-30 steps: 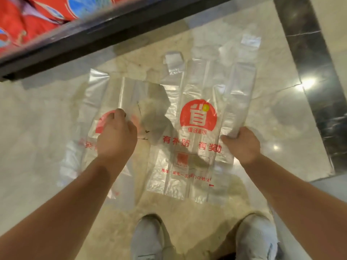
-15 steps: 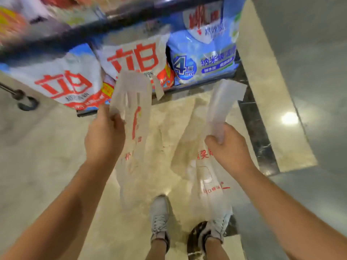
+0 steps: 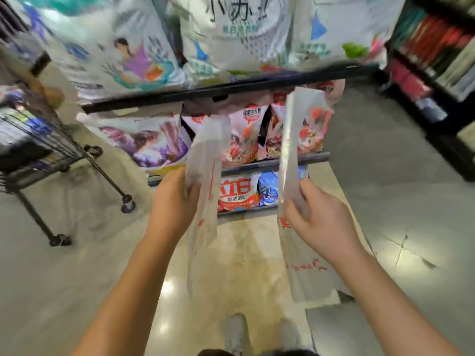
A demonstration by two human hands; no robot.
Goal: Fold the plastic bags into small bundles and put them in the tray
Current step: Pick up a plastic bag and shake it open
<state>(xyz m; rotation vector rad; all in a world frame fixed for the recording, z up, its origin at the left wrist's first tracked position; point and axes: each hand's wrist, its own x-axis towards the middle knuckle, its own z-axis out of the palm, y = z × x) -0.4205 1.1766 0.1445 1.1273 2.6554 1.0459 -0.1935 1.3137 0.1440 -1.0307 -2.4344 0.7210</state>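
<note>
Two clear plastic bags with red print hang in the air in front of me. My left hand (image 3: 172, 201) grips the left bag (image 3: 204, 222) near its upper part; the bag dangles below and its handles stick up above my fingers. My right hand (image 3: 321, 222) pinches the right bag (image 3: 304, 265) the same way, with a long strip of it rising above the hand. The two bags hang apart, well above the floor. No tray is in view.
A store shelf (image 3: 231, 91) with large detergent packs stands right ahead. A black wire cart (image 3: 46, 155) on wheels is at the left. Another dark shelf (image 3: 437, 73) stands at the right. My shoes (image 3: 236, 332) are on the shiny tiled floor below.
Both bags were lying flat on the floor; my hands lifted them up, one in each hand, and my view rose from the floor to the shelves.
</note>
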